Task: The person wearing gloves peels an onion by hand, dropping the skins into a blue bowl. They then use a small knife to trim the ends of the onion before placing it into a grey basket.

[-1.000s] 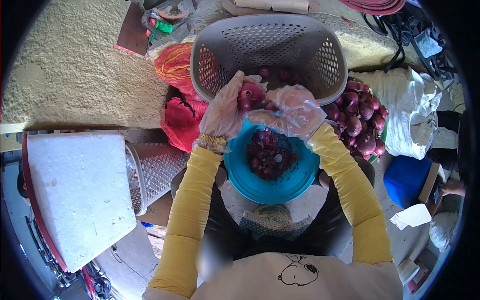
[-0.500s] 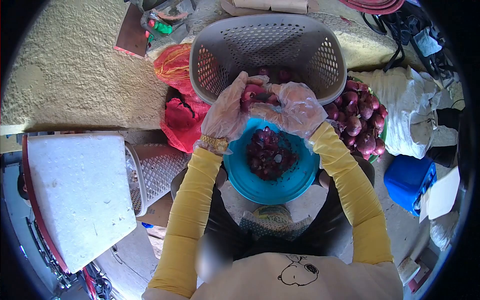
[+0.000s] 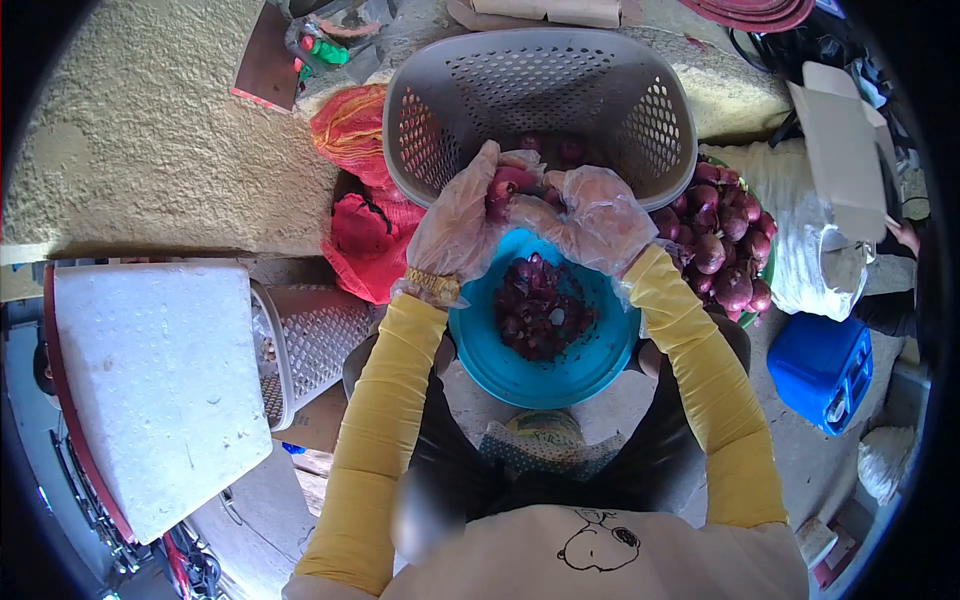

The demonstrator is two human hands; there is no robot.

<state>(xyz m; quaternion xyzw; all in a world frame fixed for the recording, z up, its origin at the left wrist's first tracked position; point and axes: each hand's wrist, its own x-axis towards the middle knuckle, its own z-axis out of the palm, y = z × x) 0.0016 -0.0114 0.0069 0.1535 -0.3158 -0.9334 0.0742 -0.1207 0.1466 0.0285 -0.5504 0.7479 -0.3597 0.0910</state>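
Both my hands wear clear plastic gloves and meet above the near rim of the grey perforated basket (image 3: 540,45). My left hand (image 3: 462,220) is wrapped round a red onion (image 3: 508,186). Close beside it, my right hand (image 3: 595,222) has its fingers curled in against the onion; exactly what they pinch is hidden. Below the hands sits a turquoise basin (image 3: 545,385) with loose onion skins (image 3: 540,308) in it. A few onions (image 3: 570,150) lie inside the grey basket.
A heap of red onions (image 3: 725,245) stands right of the basin, with a white sack (image 3: 790,220) and blue container (image 3: 815,365) beyond. Red net bags (image 3: 370,235) and a white foam board (image 3: 160,390) lie left. Another person's hand (image 3: 903,236) shows at far right.
At the far right, a piece of cardboard has come into view over the white sack, with another person's hand by it. My hands have barely moved and still hold the onion.
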